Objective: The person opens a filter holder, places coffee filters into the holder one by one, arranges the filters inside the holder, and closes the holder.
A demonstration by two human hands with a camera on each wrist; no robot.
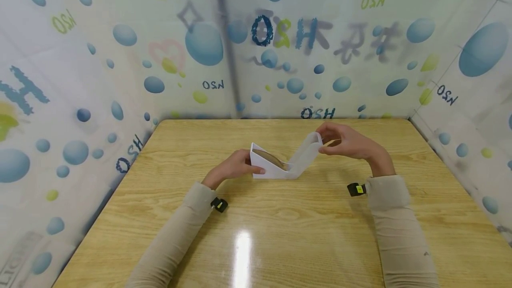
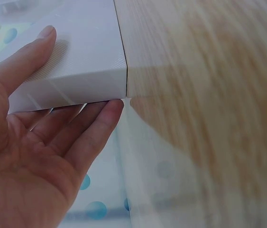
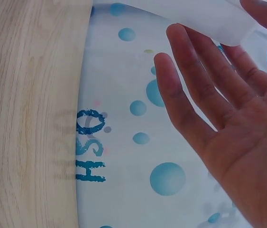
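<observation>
A white box (image 1: 268,172) with a slanted opening stands on the table, and a curved brown thing (image 1: 270,158) shows inside it. My left hand (image 1: 236,166) grips the box's left end, thumb on the near side. In the left wrist view, that thumb lies on the broad white face and the fingers are around the narrow edge. A translucent lid (image 1: 306,159) is swung up and out to the right of the box. With thumb and fingers, my right hand (image 1: 348,141) pinches the lid's raised end. In the right wrist view, the lid (image 3: 214,19) is only partly visible.
The wooden table (image 1: 296,234) extends around the box on all sides. Behind it and at both sides hang patterned curtains (image 1: 272,79) with blue and green dots. Each sleeve has a small black device (image 1: 356,189) at the cuff.
</observation>
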